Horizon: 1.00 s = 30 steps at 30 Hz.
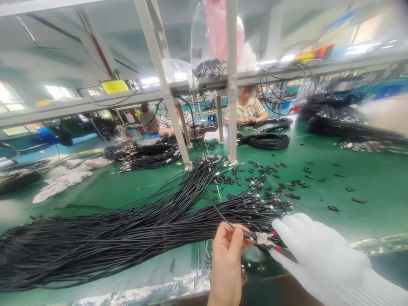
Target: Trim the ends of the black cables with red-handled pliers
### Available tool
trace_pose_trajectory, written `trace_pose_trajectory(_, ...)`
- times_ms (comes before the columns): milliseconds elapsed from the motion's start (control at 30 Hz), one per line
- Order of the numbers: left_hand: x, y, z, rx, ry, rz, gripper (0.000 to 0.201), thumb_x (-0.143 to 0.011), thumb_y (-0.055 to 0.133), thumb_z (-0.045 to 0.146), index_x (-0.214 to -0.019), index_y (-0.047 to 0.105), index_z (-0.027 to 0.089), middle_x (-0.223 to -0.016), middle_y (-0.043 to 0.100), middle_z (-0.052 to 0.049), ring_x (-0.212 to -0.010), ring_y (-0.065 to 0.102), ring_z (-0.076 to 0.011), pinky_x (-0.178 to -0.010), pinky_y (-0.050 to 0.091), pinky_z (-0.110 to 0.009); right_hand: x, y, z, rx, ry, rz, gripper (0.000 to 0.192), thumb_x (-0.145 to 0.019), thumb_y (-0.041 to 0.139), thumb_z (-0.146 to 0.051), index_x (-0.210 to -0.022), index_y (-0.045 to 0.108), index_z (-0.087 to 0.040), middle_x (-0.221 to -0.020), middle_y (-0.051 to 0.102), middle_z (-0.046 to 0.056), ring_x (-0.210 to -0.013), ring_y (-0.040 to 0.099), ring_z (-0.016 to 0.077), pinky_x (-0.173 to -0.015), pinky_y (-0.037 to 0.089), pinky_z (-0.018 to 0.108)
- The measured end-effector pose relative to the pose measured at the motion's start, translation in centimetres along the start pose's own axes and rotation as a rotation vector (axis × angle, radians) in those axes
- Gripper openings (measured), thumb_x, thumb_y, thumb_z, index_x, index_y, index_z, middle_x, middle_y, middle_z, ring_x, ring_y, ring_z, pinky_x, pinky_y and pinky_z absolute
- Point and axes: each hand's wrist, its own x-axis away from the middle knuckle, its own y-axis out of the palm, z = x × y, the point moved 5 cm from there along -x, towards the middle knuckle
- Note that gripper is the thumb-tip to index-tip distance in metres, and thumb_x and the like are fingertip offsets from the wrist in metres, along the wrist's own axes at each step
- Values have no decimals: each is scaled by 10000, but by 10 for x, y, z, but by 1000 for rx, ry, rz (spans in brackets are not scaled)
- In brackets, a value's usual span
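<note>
One pair of pliers (266, 242) above the table (366, 187) edge, gripped by gloved right hand (315, 255), fingers wrapped. Left hand (227, 255) fingers pinching one black cable (223, 216). Cable bundles and connector pieces beyond count.

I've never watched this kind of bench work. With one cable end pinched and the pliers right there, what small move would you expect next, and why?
Probably closing the pliers on the cable end. The left hand pinches one thin black cable at the plier tips, the gloved right hand grips the handles, and small black pieces lie scattered on the green table.
</note>
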Motion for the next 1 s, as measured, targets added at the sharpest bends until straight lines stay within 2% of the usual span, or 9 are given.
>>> trace_pose_trajectory(167, -2, 1, 5, -42, -7, -48, 359, -761, 889, 495, -830, 716, 187, -849, 691, -13, -754, 611, -140, -749, 514, -258, 1, 2, 0, 15, -30, 18, 207, -752, 692, -335, -770, 501, -255, -675, 521, -2, -536, 547, 235, -536, 263, 312)
trace_pose_trajectory(333, -2, 1, 10, -103, 56, 7, 403, -743, 873, 566, -811, 705, 206, -825, 673, 6, -741, 582, -133, -729, 485, -231, 5, 8, 0, -2, -4, 34, 151, -900, 561, -350, -794, 520, -251, -657, 530, -3, -532, 549, 228, -561, 249, 326)
trace_pose_trajectory(467, -2, 0, 7, -128, 89, 48, 428, -744, 851, 600, -789, 668, 216, -793, 649, 27, -735, 555, -129, -722, 466, -219, 1, 6, 1, -60, -5, 48, 163, -931, 561, -359, -808, 536, -255, -687, 549, 5, -618, 540, 232, -593, 273, 343)
trace_pose_trajectory(567, -3, -3, 1, -119, 101, 89, 412, -766, 838, 589, -789, 651, 222, -784, 641, 39, -744, 549, -126, -732, 458, -212, -3, 4, 1, -61, 19, 49, 162, -913, 584, -357, -806, 531, -249, -700, 546, 14, -657, 507, 227, -625, 279, 348)
trace_pose_trajectory(767, -2, -1, -4, -112, 126, 117, 394, -768, 841, 572, -776, 652, 226, -770, 639, 49, -738, 559, -117, -729, 453, -199, -2, 10, -1, -3, 27, 20, 215, -874, 592, -266, -748, 418, -251, -627, 494, -6, -591, 454, 185, -588, 198, 340)
trace_pose_trajectory(900, 1, -2, -2, -87, 119, 104, 381, -769, 847, 570, -790, 700, 219, -817, 682, 28, -736, 592, -116, -737, 482, -207, -1, 17, 2, 5, -25, 10, 285, -759, 702, -263, -726, 419, -261, -604, 526, -12, -548, 487, 195, -570, 175, 331)
trace_pose_trajectory(1000, 3, -5, -5, -51, 66, 68, 384, -736, 889, 541, -909, 780, 216, -861, 730, -4, -744, 647, -130, -747, 519, -229, 0, 19, 5, -13, -61, 5, 310, -665, 768, -254, -700, 460, -266, -584, 548, -12, -503, 516, 217, -552, 155, 324)
